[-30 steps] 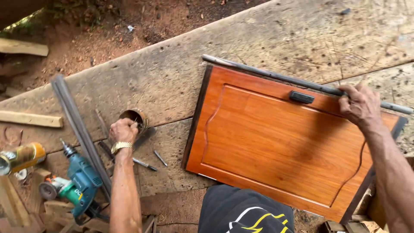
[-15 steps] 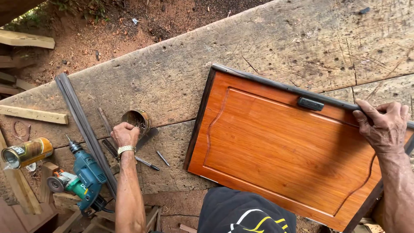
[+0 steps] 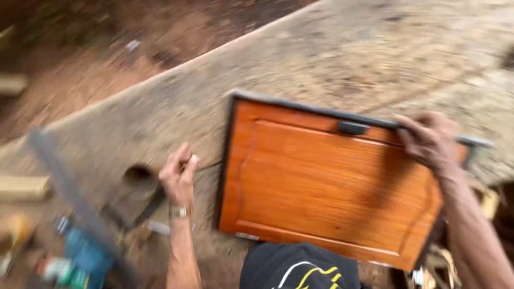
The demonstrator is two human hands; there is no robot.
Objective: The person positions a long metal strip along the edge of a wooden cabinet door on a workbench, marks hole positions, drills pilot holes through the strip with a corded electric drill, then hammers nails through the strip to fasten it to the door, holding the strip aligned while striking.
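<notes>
The view is smeared by motion. An orange wooden cabinet door with a dark frame lies flat on the rough plank bench. A small dark fitting sits near its far edge. My right hand grips that far edge close to the right corner. My left hand hovers just left of the door with fingers pinched together; whether it holds anything is lost in the blur. A round can lies just to its left.
A long grey bar slants across the bench's left part. A teal power drill lies at the lower left, and a pale wooden lath at the far left. Red earth lies beyond the bench.
My left hand has left the can and moved right, toward the door's left edge. My right hand kept its grip on the far edge. The camera swung quickly, blurring everything.
</notes>
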